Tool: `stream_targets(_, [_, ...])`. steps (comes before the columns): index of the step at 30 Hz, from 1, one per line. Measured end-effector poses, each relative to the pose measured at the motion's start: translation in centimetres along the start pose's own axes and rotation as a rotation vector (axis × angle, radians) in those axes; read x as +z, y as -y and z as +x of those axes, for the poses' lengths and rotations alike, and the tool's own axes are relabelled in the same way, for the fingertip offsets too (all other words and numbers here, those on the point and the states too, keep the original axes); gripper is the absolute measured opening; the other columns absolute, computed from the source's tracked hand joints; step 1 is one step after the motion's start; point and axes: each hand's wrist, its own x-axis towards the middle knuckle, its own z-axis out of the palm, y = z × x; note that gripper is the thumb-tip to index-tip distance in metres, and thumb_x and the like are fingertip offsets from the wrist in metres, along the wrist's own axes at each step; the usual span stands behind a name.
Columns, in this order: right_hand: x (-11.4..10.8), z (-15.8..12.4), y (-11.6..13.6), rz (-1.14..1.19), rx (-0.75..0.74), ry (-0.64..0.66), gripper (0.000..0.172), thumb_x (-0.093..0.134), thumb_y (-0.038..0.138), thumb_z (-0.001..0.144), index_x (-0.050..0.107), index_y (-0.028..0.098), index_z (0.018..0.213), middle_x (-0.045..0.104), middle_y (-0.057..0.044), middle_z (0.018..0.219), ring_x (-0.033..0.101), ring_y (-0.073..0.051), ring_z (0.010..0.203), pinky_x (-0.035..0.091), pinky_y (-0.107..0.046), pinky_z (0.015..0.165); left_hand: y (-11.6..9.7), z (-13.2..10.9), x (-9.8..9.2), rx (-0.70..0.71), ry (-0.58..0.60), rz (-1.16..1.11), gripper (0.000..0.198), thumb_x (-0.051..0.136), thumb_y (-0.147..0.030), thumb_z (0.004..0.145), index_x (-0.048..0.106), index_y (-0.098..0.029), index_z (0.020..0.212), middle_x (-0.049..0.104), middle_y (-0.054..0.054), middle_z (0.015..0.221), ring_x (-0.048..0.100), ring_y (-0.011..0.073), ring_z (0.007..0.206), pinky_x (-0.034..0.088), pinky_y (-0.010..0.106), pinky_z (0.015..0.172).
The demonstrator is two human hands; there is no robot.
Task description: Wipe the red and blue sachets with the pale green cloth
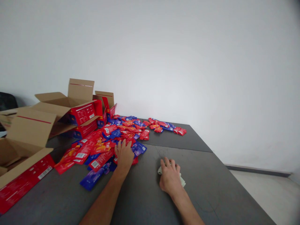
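A heap of red and blue sachets [112, 137] lies spread over the left and middle of a dark grey table [201, 187]. My left hand [124, 154] rests flat on the near edge of the heap, fingers stretched out over the packets. My right hand [169, 176] presses down on a pale green cloth [182, 181] on the bare tabletop, fingers curled over it. The cloth peeks out on both sides of that hand.
Open cardboard boxes with red printed sides stand at the left: one near me [23, 156], another farther back [77, 109], a smaller one [108, 103] behind it. A white wall rises behind the table. The table's right edge drops to a light floor [269, 193].
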Motion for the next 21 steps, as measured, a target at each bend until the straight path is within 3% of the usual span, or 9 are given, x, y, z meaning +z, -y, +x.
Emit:
stream_targets(3, [0.0, -0.1, 0.9, 0.083, -0.079, -0.008, 0.071, 0.066, 0.015, 0.064, 0.057, 0.023, 0.135, 0.052, -0.014, 0.145, 0.041, -0.043, 0.131, 0.026, -0.06, 0.107, 0.0, -0.2, 0.4, 0.02, 0.031, -0.062, 0.043, 0.051, -0.015, 0.083, 0.069, -0.017, 0.122, 0.052, 0.019, 0.144, 0.029, 0.0414, 0.142, 0.011, 0.062, 0.117])
stream_targets(8, [-0.3, 0.5, 1.9, 0.136, -0.076, -0.056, 0.05, 0.057, 0.022, 0.083, 0.059, 0.021, 0.132, 0.057, -0.013, 0.14, 0.044, -0.038, 0.129, 0.031, -0.054, 0.107, -2.6, -2.5, 1.4, 0.176, 0.13, -0.505, 0.036, 0.06, -0.018, 0.081, 0.071, -0.024, 0.115, 0.054, 0.014, 0.143, 0.023, 0.0371, 0.147, 0.001, 0.055, 0.121])
stream_targets(12, [-0.5, 0.6, 1.4, 0.092, -0.019, -0.02, 0.031, 0.056, 0.017, 0.081, 0.07, 0.019, 0.108, 0.066, -0.016, 0.121, 0.052, -0.036, 0.118, 0.038, -0.049, 0.098, -3.7, -5.0, 2.8, 0.325, 0.287, -0.725, 0.029, 0.065, -0.019, 0.079, 0.073, -0.027, 0.106, 0.063, 0.014, 0.132, 0.029, 0.0366, 0.146, -0.004, 0.056, 0.121])
stream_targets(16, [-0.5, 0.6, 1.0, 0.053, 0.046, 0.012, 0.023, 0.058, 0.014, 0.075, 0.072, 0.017, 0.093, 0.069, -0.015, 0.103, 0.054, -0.034, 0.109, 0.04, -0.045, 0.092, -3.3, -5.8, 3.3, 0.375, 0.332, -0.487, 0.021, 0.063, -0.024, 0.082, 0.073, -0.022, 0.101, 0.068, 0.017, 0.119, 0.037, 0.0372, 0.141, 0.001, 0.06, 0.12])
stream_targets(21, [-0.6, 0.9, 1.6, 0.097, 0.032, -0.031, 0.036, 0.055, 0.014, 0.078, 0.069, 0.018, 0.111, 0.068, -0.011, 0.112, 0.053, -0.03, 0.112, 0.037, -0.042, 0.097, -4.1, -6.2, 2.4, 0.459, 0.385, 0.005, 0.046, 0.048, -0.037, 0.092, 0.061, -0.014, 0.131, 0.058, 0.018, 0.139, 0.031, 0.0342, 0.145, 0.009, 0.059, 0.121])
